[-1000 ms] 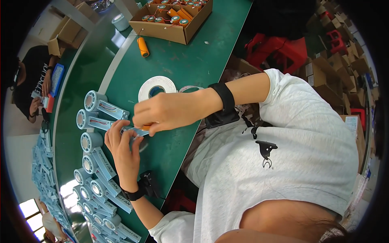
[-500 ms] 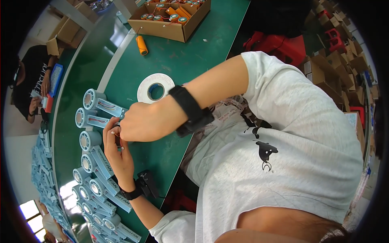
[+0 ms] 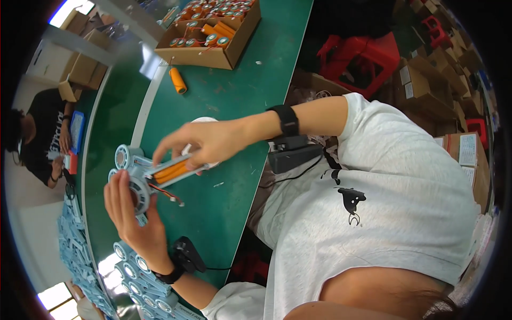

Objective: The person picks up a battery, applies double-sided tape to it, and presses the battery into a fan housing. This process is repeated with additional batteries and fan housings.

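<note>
Near the surface's left edge, your right hand [image 3: 205, 143] pinches the orange cell pack [image 3: 172, 172] lengthwise; your left hand [image 3: 133, 213] clasps the grey fan housing [image 3: 137, 188] beside it.

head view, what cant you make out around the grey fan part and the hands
- White tape roll: mostly hidden behind the right hand.
- Grey fan housing: its rear is covered by the left hand.
- Orange cells: the count is unclear, fingers overlap them.
- Red wire's plug: too small.

Cardboard box [image 3: 213, 53] of orange cells, loose orange cell [image 3: 178, 80], perhaps red stools [image 3: 368, 56].
</note>
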{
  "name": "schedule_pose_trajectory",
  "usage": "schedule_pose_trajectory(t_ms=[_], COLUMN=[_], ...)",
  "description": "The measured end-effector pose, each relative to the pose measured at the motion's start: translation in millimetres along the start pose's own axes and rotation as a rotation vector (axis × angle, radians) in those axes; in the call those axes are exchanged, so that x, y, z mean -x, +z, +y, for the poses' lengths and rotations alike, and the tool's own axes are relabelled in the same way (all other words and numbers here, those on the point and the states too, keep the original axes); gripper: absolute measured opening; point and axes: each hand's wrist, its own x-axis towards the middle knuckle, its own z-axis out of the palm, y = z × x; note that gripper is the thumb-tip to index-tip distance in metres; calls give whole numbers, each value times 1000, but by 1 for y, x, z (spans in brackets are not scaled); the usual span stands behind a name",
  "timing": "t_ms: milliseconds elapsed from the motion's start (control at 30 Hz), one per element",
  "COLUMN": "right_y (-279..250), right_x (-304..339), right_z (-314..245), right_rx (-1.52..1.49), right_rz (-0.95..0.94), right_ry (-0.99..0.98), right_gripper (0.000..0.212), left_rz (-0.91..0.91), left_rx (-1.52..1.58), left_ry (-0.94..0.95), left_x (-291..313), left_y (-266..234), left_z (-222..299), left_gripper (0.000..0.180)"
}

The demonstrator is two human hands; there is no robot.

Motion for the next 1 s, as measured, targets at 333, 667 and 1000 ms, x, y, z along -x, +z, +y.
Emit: schedule_pose_trajectory(t_ms=[333,667,1000], right_y=[-109,-139,-46], right_x=[-69,-34,75], right_z=[40,59,0], right_rx=[1280,730,242], right_rz=[342,243,137], right_ry=[249,151,490], right_gripper=[25,37,33], left_rz=[-149,-526,-535], left_rx=[8,-230,18], left_ry=[-77,50,-66], left_x=[-135,-130,5], left_y=[81,98,96], left_z=[-153,-157,47], left_gripper=[53,71,46])
